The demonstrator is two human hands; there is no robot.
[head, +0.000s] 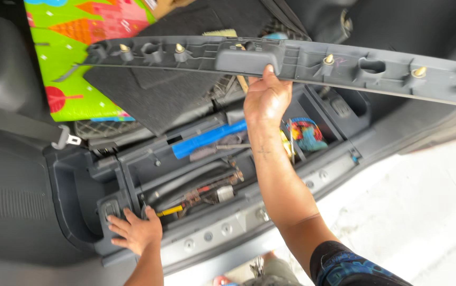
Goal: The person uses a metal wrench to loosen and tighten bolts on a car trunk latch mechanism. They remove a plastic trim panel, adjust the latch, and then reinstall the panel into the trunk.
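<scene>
Holding a long grey trim panel [302, 61], right hand [266, 98] above colourful mat [74, 47].

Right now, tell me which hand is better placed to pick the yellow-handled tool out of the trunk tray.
Left. The left hand rests flat on the tray's edge beside the yellow-handled tool; the right hand is busy gripping the long grey trim panel overhead.

Daylight, bright | source from 4 o'clock, pavement [424, 212] blown out there | deep shade at 9 o'clock over dark trim | slight motion blur throughout | mild wide-angle bending at edges
</scene>
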